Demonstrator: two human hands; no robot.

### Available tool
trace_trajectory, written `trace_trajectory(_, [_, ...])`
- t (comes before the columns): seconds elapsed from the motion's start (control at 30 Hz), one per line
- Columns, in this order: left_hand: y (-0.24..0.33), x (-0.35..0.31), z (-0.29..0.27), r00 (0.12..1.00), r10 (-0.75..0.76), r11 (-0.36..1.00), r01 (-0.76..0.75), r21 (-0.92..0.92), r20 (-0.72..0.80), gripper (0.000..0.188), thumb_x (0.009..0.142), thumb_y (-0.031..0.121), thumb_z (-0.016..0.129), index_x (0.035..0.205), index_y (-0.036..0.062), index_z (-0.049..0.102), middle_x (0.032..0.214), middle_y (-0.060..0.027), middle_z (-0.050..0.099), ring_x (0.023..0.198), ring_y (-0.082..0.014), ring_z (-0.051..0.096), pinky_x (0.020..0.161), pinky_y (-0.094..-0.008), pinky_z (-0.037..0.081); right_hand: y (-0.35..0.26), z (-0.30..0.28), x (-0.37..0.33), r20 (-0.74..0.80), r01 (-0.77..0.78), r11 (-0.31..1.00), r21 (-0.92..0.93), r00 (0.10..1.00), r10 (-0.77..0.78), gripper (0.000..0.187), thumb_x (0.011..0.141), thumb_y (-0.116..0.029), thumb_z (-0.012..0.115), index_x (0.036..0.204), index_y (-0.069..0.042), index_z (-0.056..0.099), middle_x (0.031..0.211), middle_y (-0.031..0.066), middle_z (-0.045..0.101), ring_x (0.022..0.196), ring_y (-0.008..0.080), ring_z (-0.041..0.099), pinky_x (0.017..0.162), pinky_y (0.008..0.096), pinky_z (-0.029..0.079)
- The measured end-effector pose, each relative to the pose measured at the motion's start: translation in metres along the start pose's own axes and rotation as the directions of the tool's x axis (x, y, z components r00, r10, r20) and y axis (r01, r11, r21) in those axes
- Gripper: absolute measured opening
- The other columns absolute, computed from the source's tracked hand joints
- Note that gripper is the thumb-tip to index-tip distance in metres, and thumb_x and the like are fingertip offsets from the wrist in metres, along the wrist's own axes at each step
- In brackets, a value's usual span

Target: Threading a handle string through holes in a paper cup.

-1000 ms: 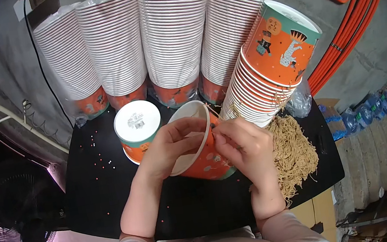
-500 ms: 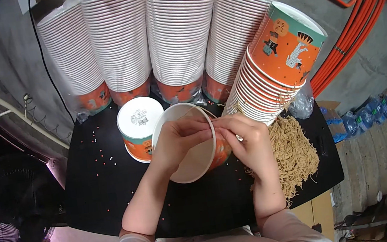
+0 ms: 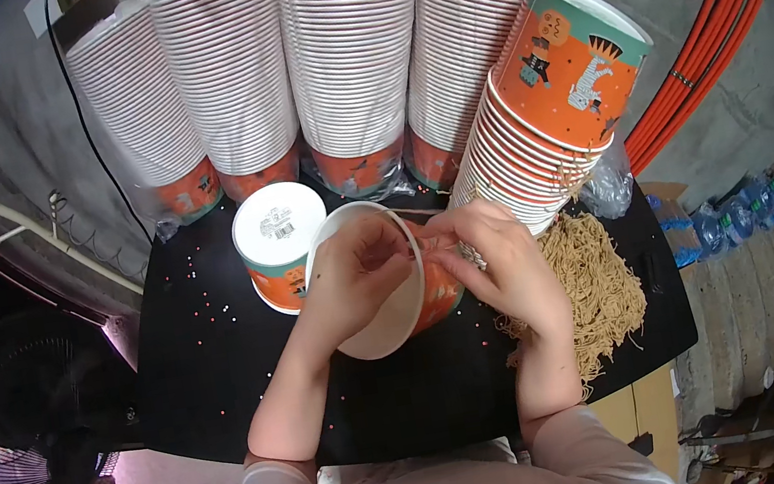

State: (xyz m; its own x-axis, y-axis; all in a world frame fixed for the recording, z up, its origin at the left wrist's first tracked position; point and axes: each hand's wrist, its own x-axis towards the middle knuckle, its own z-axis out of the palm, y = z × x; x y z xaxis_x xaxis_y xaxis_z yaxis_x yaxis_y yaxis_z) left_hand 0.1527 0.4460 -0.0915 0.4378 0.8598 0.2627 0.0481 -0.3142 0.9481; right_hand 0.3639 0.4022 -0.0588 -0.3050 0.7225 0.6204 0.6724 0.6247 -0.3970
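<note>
A paper bucket [image 3: 440, 296] with an orange printed side lies tilted on the black table, its white opening turned toward me. My left hand [image 3: 358, 272] reaches into the mouth, fingers bent and pinched at the rim's right side. Outside the wall, my right hand [image 3: 498, 255] is closed, with thumb and forefinger pinching close to the rim. A thin tan cord [image 3: 418, 212] arcs from the bucket's far rim toward my right hand. The fingertips partly hide where the cord meets the wall. Beside my right forearm lies a heap of tan cords [image 3: 604, 283].
An upside-down bucket [image 3: 279, 227] with a white base stands left of my left hand. Tall plastic-wrapped bucket stacks [image 3: 357, 54] line the back. Another stack [image 3: 573, 71] leans at the right, with cords hanging on it. Small beads [image 3: 207, 319] dot the black table [image 3: 198, 393].
My right hand has drawn slightly right, away from the rim, and the cord now shows straighter between bucket and hand. My left hand stays at the rim. The whole view has shifted a little.
</note>
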Motion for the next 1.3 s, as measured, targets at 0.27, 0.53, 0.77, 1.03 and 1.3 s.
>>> trace_trajectory(0.27, [0.020, -0.004, -0.019, 0.974, -0.152, 0.962, 0.185, -0.203, 0.168, 0.004, 0.093, -0.002, 0.060, 0.094, 0.0015, 0.061, 0.113, -0.0087, 0.073, 0.088, -0.0071, 0.064, 0.079, -0.0233, 0.051, -0.007, -0.011, -0.004, 0.057, 0.075, 0.995, -0.064, 0.996, -0.072, 0.013, 0.090, -0.007, 0.071, 0.103, -0.006, 0.069, 0.089, 0.0067, 0.069, 0.091, 0.0277, 0.068, 0.092, 0.0445, 0.048])
trace_trajectory(0.53, [0.030, -0.024, -0.004, 0.983, -0.051, 0.957, 0.099, -0.274, 0.175, 0.007, 0.105, 0.007, 0.054, 0.110, 0.0019, 0.056, 0.087, 0.0024, 0.061, 0.090, -0.0036, 0.063, 0.083, -0.0204, 0.050, -0.035, -0.003, -0.011, -0.018, 0.023, 0.998, 0.053, 1.000, -0.022, 0.012, 0.088, -0.007, 0.075, 0.099, -0.005, 0.071, 0.086, 0.0101, 0.068, 0.074, 0.0274, 0.066, 0.064, 0.0365, 0.051])
trace_trajectory(0.77, [0.051, -0.037, 0.002, 0.986, 0.006, 0.919, 0.061, -0.390, 0.169, 0.020, 0.097, -0.006, 0.062, 0.116, 0.0000, 0.059, 0.099, -0.0034, 0.071, 0.093, -0.0063, 0.068, 0.080, -0.0215, 0.054, -0.038, -0.003, -0.019, -0.047, -0.140, 0.913, 0.383, 0.984, 0.171, 0.009, 0.089, -0.003, 0.075, 0.095, -0.002, 0.069, 0.078, 0.0043, 0.063, 0.063, 0.0127, 0.059, 0.057, 0.0272, 0.045])
trace_trajectory(1.03, [0.049, -0.035, -0.001, 0.988, -0.063, 0.966, 0.095, -0.239, 0.141, 0.022, 0.086, -0.011, 0.073, 0.107, -0.0056, 0.070, 0.096, -0.0088, 0.076, 0.087, -0.0113, 0.075, 0.077, -0.0219, 0.058, -0.046, -0.014, -0.017, -0.089, 0.019, 0.948, 0.318, 0.996, 0.010, 0.018, 0.083, 0.002, 0.076, 0.096, -0.004, 0.066, 0.080, 0.0058, 0.062, 0.068, 0.0158, 0.064, 0.060, 0.0289, 0.048])
trace_trajectory(1.3, [0.034, -0.026, 0.007, 0.998, -0.012, 0.977, 0.025, -0.210, 0.060, 0.012, 0.089, -0.009, 0.071, 0.101, -0.0067, 0.072, 0.093, -0.0105, 0.078, 0.081, -0.0090, 0.074, 0.070, -0.0170, 0.055, -0.036, -0.015, -0.017, -0.142, 0.155, 0.960, 0.234, 0.982, -0.123, 0.021, 0.079, 0.006, 0.072, 0.097, -0.004, 0.068, 0.087, 0.0066, 0.064, 0.080, 0.0246, 0.063, 0.070, 0.0344, 0.050])
